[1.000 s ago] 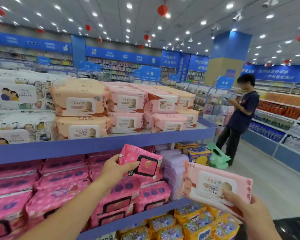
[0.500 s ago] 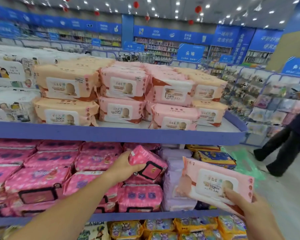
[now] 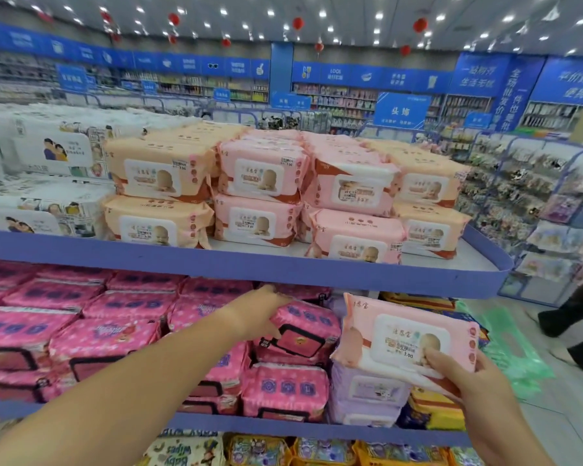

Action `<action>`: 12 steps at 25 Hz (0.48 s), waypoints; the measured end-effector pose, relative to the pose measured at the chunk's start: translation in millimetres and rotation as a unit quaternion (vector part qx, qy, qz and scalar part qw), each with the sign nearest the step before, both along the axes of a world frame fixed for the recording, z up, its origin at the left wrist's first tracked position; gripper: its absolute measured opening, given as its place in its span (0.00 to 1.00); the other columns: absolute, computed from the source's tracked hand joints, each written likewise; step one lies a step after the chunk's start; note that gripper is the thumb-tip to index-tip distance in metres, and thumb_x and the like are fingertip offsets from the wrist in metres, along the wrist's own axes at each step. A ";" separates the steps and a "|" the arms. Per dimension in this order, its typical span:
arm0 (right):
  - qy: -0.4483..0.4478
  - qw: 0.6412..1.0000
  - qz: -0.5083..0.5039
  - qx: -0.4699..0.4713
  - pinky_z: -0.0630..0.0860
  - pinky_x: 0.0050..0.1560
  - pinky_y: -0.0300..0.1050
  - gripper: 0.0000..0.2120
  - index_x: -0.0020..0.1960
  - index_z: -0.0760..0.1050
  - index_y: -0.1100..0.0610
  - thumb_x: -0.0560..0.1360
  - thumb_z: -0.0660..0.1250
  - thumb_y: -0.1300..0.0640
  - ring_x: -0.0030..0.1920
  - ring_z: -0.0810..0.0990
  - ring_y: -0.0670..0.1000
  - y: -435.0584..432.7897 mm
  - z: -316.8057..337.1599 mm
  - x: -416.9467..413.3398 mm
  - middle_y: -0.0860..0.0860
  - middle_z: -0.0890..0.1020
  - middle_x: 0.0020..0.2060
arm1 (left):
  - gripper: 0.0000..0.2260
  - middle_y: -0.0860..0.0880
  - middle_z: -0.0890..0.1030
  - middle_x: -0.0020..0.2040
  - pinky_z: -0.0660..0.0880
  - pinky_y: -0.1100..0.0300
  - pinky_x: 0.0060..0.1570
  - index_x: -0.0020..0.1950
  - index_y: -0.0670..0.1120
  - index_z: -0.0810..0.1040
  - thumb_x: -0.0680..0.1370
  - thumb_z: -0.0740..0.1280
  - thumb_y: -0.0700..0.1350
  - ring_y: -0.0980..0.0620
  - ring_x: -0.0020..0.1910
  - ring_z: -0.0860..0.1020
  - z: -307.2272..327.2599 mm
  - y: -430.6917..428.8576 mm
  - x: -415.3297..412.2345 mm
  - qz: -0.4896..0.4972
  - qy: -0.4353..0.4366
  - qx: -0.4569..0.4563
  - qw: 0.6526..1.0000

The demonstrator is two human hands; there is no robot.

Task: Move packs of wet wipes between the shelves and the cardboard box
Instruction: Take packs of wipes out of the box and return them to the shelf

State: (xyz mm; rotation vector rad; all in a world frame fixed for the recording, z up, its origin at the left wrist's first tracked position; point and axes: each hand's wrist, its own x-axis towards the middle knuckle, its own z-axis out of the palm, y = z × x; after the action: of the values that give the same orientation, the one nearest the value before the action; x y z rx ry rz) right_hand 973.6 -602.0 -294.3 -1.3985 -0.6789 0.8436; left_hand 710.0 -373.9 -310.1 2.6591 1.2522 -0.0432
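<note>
My left hand [image 3: 260,314] grips a dark pink pack of wet wipes [image 3: 303,329] with a black-framed lid, holding it on top of the stack of like packs on the middle shelf [image 3: 283,427]. My right hand [image 3: 465,381] holds a pale pink pack [image 3: 404,338] with a white lid by its lower right corner, out in front of the shelf's right part. On the top shelf [image 3: 249,264] lie stacks of pale pink and peach packs [image 3: 260,183]. No cardboard box is in view.
White wipes packs [image 3: 41,156] fill the top shelf's left. Purple packs [image 3: 367,391] stand right of the dark pink ones, yellow packs [image 3: 428,412] beyond. Below lies a row of colourful packs [image 3: 256,450]. A person's legs [image 3: 579,331] are in the aisle at right, near green bags [image 3: 512,348].
My left hand has carried the dark pink pack forward and down onto the middle shelf's stack. The view has swung left and closer to the shelves. The pale pink pack stays in my right hand.
</note>
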 end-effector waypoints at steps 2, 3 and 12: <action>0.000 1.000 0.005 0.004 0.80 0.53 0.55 0.45 0.56 0.81 0.55 0.43 0.86 0.41 0.48 0.87 0.59 5.0 -0.7 -1.0 0.55 0.88 0.48 | 0.35 0.43 0.59 0.81 0.69 0.48 0.72 0.82 0.55 0.59 0.78 0.72 0.46 0.40 0.76 0.67 -16.1 1.4 -5.1 0.027 -0.036 -0.001 0.999; -0.006 1.000 0.003 0.005 0.80 0.51 0.54 0.49 0.56 0.81 0.55 0.39 0.85 0.37 0.48 0.87 0.58 8.0 -0.6 -1.6 0.54 0.88 0.48 | 0.35 0.43 0.58 0.82 0.68 0.47 0.72 0.82 0.55 0.58 0.79 0.72 0.47 0.41 0.77 0.65 -21.3 3.1 -5.7 0.034 -0.037 0.015 0.999; 0.007 0.998 0.053 0.017 0.81 0.44 0.49 0.36 0.59 0.80 0.59 0.54 0.86 0.52 0.46 0.88 0.55 31.7 -3.0 -23.7 0.56 0.88 0.49 | 0.31 0.48 0.75 0.71 0.62 0.45 0.73 0.76 0.53 0.68 0.75 0.71 0.58 0.43 0.72 0.69 -28.7 9.8 1.4 0.065 0.107 0.107 0.986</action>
State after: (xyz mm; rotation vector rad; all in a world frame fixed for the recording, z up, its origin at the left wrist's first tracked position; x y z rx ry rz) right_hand 949.9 -570.2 -297.3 -1.3336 -0.7595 0.9195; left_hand 711.4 -364.1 -338.8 2.8049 1.5775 -0.1904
